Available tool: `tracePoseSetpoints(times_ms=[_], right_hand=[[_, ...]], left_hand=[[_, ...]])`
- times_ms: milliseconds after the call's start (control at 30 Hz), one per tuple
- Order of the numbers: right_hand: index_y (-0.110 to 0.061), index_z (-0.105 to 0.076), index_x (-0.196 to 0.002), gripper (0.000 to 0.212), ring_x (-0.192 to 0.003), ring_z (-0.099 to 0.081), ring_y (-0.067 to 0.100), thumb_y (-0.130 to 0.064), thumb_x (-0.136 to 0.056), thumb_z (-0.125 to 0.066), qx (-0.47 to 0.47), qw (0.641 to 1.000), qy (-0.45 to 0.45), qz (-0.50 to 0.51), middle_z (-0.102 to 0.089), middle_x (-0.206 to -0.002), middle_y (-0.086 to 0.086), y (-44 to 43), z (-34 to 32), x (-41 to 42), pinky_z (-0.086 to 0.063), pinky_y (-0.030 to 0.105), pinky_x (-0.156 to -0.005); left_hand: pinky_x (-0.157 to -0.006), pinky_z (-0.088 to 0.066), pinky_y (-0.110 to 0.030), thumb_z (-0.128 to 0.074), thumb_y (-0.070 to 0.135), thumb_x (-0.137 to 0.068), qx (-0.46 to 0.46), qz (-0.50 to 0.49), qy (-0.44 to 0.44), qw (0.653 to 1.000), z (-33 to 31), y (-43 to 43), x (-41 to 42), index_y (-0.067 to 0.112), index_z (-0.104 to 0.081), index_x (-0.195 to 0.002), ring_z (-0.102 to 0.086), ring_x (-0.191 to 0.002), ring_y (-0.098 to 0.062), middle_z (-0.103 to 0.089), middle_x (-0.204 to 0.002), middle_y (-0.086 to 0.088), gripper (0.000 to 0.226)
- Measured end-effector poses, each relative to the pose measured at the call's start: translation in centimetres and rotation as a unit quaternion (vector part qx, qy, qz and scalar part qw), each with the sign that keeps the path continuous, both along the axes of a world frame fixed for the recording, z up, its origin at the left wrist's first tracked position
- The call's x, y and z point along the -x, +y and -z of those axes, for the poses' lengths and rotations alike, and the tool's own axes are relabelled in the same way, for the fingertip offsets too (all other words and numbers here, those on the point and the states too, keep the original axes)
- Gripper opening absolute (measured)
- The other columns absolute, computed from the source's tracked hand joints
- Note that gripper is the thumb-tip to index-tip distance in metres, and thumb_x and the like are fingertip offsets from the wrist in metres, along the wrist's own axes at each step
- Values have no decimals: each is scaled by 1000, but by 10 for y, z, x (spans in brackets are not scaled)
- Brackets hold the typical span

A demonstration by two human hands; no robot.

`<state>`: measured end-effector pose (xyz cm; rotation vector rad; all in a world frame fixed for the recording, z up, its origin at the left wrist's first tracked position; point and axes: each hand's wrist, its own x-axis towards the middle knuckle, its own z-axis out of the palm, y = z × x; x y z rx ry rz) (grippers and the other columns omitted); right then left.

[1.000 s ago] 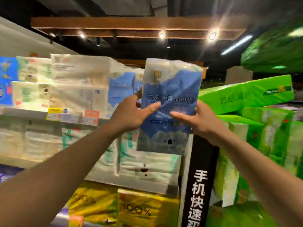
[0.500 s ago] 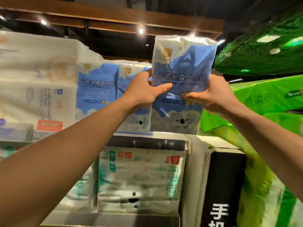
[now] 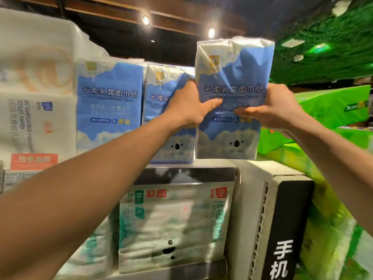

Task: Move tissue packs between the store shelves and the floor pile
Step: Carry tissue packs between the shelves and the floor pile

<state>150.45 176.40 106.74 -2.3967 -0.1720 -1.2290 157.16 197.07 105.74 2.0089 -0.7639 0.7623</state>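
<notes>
hidden: fingers of my left hand (image 3: 187, 106) and right hand (image 3: 270, 110) behind the held pack (image 3: 234, 73) | left hand covers neighbour pack (image 3: 156, 85) right side | held pack base touching shelf (image 3: 181, 175) front edge: cannot tell | white pack (image 3: 36, 77) cut off left | black sign (image 3: 286, 229) cut off below | green packs (image 3: 333, 106) blurred

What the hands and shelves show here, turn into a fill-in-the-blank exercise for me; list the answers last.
1. The left hand and the right hand together grip one blue and white plastic tissue pack, held ____ with its print facing the camera.
2. To its left, ____ matching blue packs stand on the top shelf.
3. The long plastic-wrapped packs to its right are ____.
4. The white and green facial tissue pack sits on the shelf ____ the blue packs.
Answers: upright; two; green; below.
</notes>
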Motion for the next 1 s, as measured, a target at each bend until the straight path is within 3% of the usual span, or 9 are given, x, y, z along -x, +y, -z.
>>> tracePoseSetpoints(times_ms=[100,200,367,467,600,733,833,933,1000], right_hand=[[-19,-76,-110,46,-94,-73,21,-27,-67,-90,-8,1000,-6,-7,-77,-102,1,0,6,-4,-59,46,-83],[-21,-76,-113,45,-94,-71,21,-30,-71,-90,27,999,19,25,-77,-104,2,0,7,-3,-56,36,-79],[-22,-77,-112,47,-80,-62,26,-49,-74,-85,61,989,74,112,-75,-100,9,7,3,-5,-41,30,-65],[-19,-75,-111,55,-80,-62,34,-59,-74,-80,112,973,89,180,-73,-99,13,13,3,-8,-41,32,-64],[-8,-66,-85,50,-49,-70,24,-55,-76,-81,6,971,180,154,-70,-58,5,17,1,-6,-57,31,-48],[0,-65,-89,59,-54,-73,25,-55,-75,-81,-56,957,234,163,-72,-59,12,21,-5,-12,-63,37,-59],[-5,-68,-91,54,-46,-70,18,-54,-75,-82,-44,966,189,173,-69,-52,8,22,1,-18,-57,28,-49],[-7,-64,-97,59,-41,-66,16,-57,-73,-83,-10,972,142,188,-71,-73,11,17,9,-25,-58,32,-49],[-7,-55,-112,77,-47,-70,23,-58,-65,-88,-36,979,135,146,-68,-90,11,14,16,-25,-61,40,-50]], left_hand=[[-90,-51,-40,-71,60,-84,-49,-48,-22,997,-2,1,-2,17,-52,-124,-61,-109,-27,-65,-122,-4,62],[-83,-49,-38,-70,66,-81,-77,-77,-36,993,-2,2,-5,16,-56,-122,-62,-105,-30,-66,-117,-6,66],[-74,-41,-33,-69,60,-86,-93,-52,-13,994,-3,1,-9,19,-66,-111,-59,-95,-26,-65,-103,-1,49],[-77,-48,-37,-72,64,-81,-72,-67,-27,995,0,4,-15,22,-65,-112,-64,-101,-29,-69,-106,0,53],[-76,-45,-39,-69,75,-74,-90,-155,-72,981,2,-2,-18,20,-64,-112,-64,-106,-35,-71,-114,-8,67],[-84,-49,-43,-71,73,-75,-83,-168,-57,981,4,-9,-18,15,-63,-114,-62,-111,-37,-69,-119,-11,70],[-90,-52,-46,-70,68,-80,-60,-152,-48,985,14,-14,-20,15,-58,-120,-61,-113,-37,-68,-121,-12,68],[-93,-52,-49,-70,67,-81,-50,-141,-43,988,17,-14,-21,17,-58,-124,-61,-113,-37,-68,-122,-11,67],[-92,-52,-48,-69,67,-82,-59,-130,-44,989,18,-8,-23,18,-59,-123,-61,-112,-36,-68,-121,-10,65]])
